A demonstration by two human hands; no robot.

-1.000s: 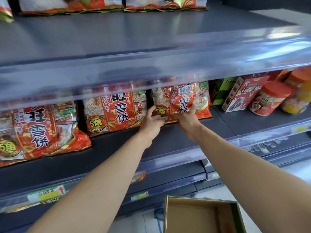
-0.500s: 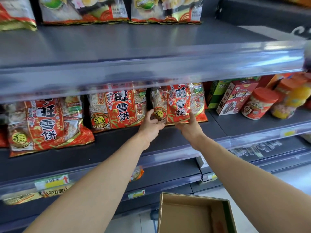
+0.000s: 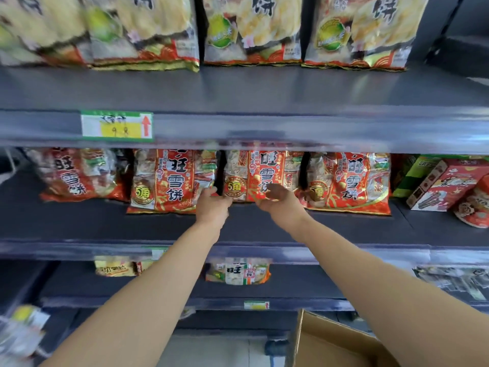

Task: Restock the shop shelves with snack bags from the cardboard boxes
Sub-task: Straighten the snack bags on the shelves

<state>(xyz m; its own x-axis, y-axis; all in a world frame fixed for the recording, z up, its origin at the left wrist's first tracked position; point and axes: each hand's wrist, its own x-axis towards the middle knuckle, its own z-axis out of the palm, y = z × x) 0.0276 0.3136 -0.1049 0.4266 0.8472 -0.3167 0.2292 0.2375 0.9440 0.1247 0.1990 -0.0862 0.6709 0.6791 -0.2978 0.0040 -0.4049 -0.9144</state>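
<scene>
Bag upright on middle shelf, frame centre | left hand at its lower-left corner, grip unclear in blur | right hand loosely spread before it | step: seating bag, likely | next: another from box, lower right

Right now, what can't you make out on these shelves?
Head view only:
- Cardboard box: contents cut off by the bottom edge.
- Price label: figures blurred by motion.
- Left hand and right hand: fingertips blurred, so grip on the red snack bag is unclear.
- Top-shelf bags: upper parts cut off by the top edge.
</scene>
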